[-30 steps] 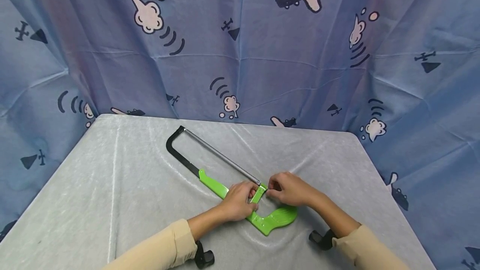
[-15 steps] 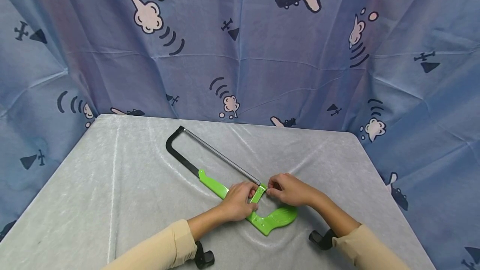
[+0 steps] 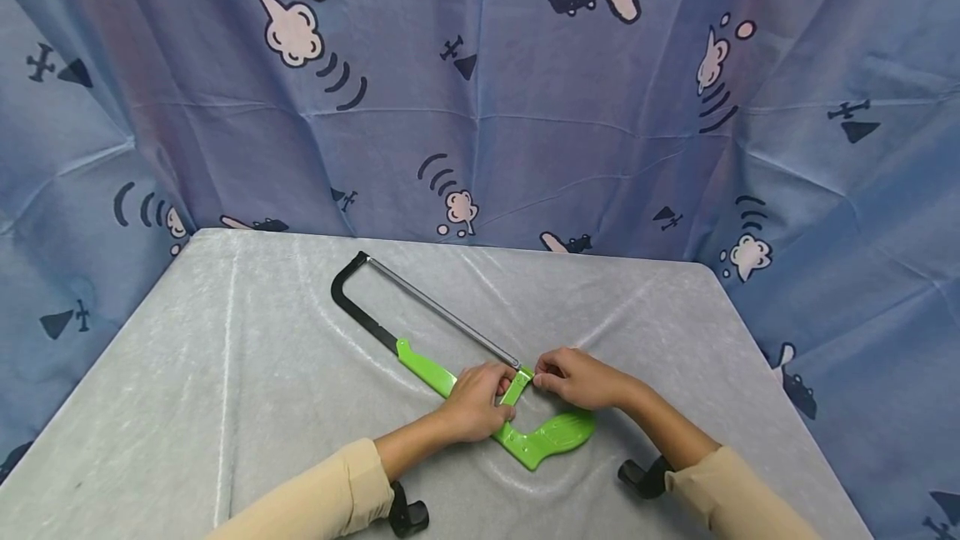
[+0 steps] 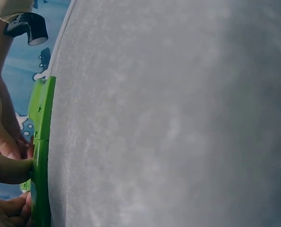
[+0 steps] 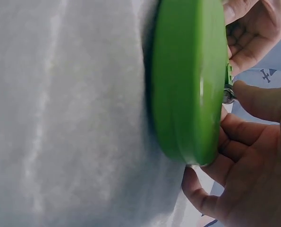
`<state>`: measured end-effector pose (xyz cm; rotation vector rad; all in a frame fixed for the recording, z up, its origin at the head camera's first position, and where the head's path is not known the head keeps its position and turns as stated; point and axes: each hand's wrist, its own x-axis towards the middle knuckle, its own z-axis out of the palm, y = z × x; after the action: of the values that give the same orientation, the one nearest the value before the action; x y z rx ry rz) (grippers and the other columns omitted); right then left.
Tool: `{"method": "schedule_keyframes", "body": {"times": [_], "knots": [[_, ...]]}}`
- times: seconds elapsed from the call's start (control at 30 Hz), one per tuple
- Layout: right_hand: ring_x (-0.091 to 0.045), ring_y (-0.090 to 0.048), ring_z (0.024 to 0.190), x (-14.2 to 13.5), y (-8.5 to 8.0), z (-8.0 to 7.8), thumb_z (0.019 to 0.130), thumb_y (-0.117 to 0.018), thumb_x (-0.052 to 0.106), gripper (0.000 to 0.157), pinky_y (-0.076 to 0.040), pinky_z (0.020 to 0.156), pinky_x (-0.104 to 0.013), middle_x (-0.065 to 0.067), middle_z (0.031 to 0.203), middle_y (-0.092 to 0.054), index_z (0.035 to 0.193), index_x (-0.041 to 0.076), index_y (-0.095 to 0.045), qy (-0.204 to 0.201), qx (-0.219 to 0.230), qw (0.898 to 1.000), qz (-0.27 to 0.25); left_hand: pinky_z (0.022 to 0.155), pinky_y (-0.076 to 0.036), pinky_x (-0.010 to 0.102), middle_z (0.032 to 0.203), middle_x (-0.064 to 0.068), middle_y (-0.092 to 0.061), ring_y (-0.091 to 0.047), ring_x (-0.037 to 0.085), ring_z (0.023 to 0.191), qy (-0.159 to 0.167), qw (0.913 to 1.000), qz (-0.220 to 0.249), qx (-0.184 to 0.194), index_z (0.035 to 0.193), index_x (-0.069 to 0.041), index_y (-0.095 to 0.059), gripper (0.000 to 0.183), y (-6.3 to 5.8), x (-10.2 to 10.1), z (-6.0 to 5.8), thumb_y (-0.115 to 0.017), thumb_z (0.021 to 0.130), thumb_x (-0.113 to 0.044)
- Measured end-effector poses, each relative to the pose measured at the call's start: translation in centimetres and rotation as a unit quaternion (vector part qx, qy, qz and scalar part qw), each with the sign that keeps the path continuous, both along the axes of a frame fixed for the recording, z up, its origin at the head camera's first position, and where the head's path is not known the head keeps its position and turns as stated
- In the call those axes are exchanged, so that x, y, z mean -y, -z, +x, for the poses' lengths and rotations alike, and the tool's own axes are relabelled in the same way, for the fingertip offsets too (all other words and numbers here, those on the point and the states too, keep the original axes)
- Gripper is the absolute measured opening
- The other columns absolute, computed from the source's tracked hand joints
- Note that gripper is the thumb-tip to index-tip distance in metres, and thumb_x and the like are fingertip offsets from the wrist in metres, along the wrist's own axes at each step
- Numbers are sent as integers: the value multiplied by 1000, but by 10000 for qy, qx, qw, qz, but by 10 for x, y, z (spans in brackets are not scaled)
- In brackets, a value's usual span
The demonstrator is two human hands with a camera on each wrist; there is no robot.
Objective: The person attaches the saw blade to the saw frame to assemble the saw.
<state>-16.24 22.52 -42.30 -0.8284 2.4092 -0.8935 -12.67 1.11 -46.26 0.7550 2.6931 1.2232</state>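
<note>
A hacksaw with a green handle [image 3: 551, 437], a green and black frame [image 3: 427, 367] and a silver blade bar [image 3: 442, 311] lies flat on the table. My left hand [image 3: 477, 404] grips the green frame where it meets the handle-side upright; in the left wrist view its thumb [image 4: 12, 169] presses against the green edge. At the near end of the blade bar, my right hand [image 3: 581, 379] pinches a small metal nut [image 5: 228, 94]. The right wrist view shows the thumb on that nut, with the index fingertip's contact partly hidden by the handle.
Light grey cloth covers the table [image 3: 300, 440]. Behind it hangs a blue curtain [image 3: 405, 65] printed with planes and clouds. Black wrist-mounted camera pieces [image 3: 408, 515] sit under both forearms, low over the cloth.
The right hand's knuckles have dropped very slightly, its fingers still at the nut. Left hand and hacksaw keep their places.
</note>
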Motion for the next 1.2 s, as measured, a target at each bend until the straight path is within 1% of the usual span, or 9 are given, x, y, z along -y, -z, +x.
{"method": "schedule_keyframes", "body": {"times": [0.23,0.47,0.87,1.2], "knots": [[-4,-43,56,-1,2,-2,99,-56,10,17,-37,53,-22,8,65,-47,86,1,-65,9,79,10000,2,85,-40,33,84,-4,-54,-48,6,79,12,10000,-13,-34,107,-6,-66,37,1,0,-1,-79,72,-7],[-4,-43,57,-1,1,-2,99,-55,9,16,-37,54,-22,8,66,-47,89,0,-65,-14,145,9999,-16,86,-39,32,85,-6,-54,-47,5,79,-7,10000,-37,62,109,-6,-65,38,0,0,-1,-78,73,-8],[-5,-44,60,-4,4,-5,100,-54,10,18,-38,56,-23,5,69,-48,91,0,-66,-36,360,9993,-131,86,-39,33,84,-5,-54,-47,6,79,-11,10000,-24,85,109,-6,-65,38,0,0,-1,-78,73,-7],[-5,-42,57,-4,5,-6,101,-50,6,22,-36,54,-22,2,67,-47,84,-2,-62,-100,627,9971,-429,88,-40,34,85,-5,-54,-48,6,79,-18,10000,4,97,109,-6,-65,37,1,-1,-2,-78,74,-7]]}}
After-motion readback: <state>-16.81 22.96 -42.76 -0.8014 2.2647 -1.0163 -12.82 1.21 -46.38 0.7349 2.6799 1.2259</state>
